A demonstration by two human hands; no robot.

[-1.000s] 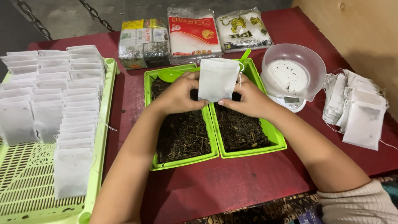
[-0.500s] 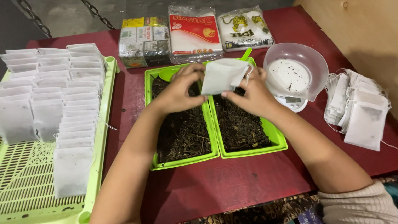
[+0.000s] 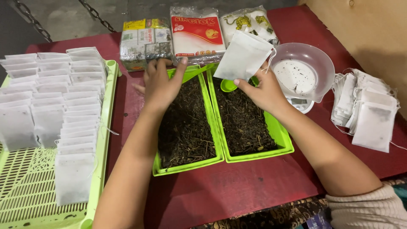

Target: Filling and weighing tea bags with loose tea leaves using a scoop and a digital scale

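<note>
Head view: table seen from above, two bare arms reaching in.
Right hand (image 3: 265, 91): fingers pinched on a white paper pouch (image 3: 243, 56), lifted over the right green tray (image 3: 283, 144), likely so spilled leaves drop back.
Pouch: flat, rectangular, tilted, string hanging at its corner.
Left hand (image 3: 161, 85): fingers spread, holding nothing, resting at the far rim of the left green tray (image 3: 186, 166), perhaps steadying it.
Trays: both hold dark loose leaves.
Left side: rows of pouches on a slatted green rack (image 3: 25, 191).
Right side: clear bowl (image 3: 305, 70), pouch pile (image 3: 369, 108).
</note>
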